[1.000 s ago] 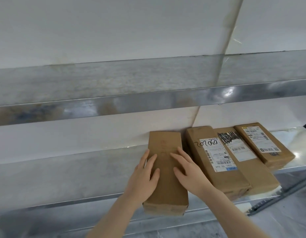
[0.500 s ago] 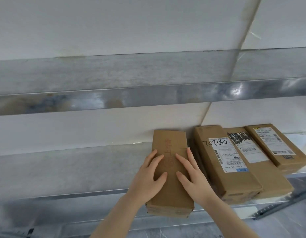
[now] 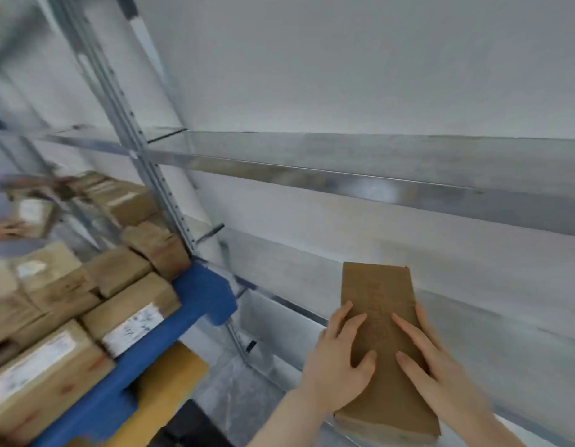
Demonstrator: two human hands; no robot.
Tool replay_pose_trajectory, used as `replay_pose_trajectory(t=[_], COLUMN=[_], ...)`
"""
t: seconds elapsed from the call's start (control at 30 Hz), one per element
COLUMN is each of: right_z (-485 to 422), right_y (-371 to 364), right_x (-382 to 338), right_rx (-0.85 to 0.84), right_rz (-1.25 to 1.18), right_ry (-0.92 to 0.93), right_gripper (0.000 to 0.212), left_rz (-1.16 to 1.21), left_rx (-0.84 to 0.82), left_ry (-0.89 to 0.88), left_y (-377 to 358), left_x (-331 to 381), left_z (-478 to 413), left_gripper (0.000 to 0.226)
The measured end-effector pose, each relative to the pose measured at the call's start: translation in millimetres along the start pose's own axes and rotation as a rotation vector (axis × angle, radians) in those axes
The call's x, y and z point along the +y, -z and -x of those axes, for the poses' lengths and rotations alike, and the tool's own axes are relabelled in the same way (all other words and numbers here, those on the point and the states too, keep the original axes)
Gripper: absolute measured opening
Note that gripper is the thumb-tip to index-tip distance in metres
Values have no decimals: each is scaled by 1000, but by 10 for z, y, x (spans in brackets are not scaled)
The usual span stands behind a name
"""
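A plain brown cardboard parcel (image 3: 378,285) lies lengthwise on the lower metal shelf (image 3: 279,262), its near end sticking out over the shelf's front edge. My left hand (image 3: 339,362) rests flat on the parcel's left side, fingers straight. On its right side my right hand (image 3: 431,359) lies flat too, fingers spread. Neither hand curls round the parcel. The view is blurred by head motion.
A blue cart (image 3: 195,295) at the left carries several brown parcels (image 3: 128,314) with white labels. A metal upright (image 3: 157,185) stands between cart and shelf. An upper shelf (image 3: 376,159) runs across. Another person's hand (image 3: 5,229) shows at far left.
The view has swung left: the three labelled parcels to the right have left the frame and the blue cart has come in. Both hands stay flat on the same parcel.
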State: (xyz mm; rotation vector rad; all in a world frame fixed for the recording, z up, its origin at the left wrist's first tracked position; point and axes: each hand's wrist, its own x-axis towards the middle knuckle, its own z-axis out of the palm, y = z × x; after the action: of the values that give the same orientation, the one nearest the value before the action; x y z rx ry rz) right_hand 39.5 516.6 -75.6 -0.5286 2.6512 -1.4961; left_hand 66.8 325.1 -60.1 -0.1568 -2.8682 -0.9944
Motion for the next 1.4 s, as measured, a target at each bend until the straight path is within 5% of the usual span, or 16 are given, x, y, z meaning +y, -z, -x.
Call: replay_pose_trajectory(t=[0.3,0.6,1.1,1.4], right_z=[-1029,-2159,-4404,-4739], right_y=[-1857,-2846,-4150,-4901], right_x=[-1558,-2798,-3503,-3567], right_rx=[-273,-456,-813,-931], right_rz=[-75,-24,-55,-117], right_ry=[300,506,625,536], right_gripper=[53,49,49,47], left_rz=[-96,-84,-104,-159], left_rx=[289,512,674,571], left_ry=[253,373,686,858], left_y=[1818,3142,4086,4304], left_x=[-1445,-2247,-3532,-4234], left_z=[647,585,-602,-654], left_gripper=[59,57,58,62])
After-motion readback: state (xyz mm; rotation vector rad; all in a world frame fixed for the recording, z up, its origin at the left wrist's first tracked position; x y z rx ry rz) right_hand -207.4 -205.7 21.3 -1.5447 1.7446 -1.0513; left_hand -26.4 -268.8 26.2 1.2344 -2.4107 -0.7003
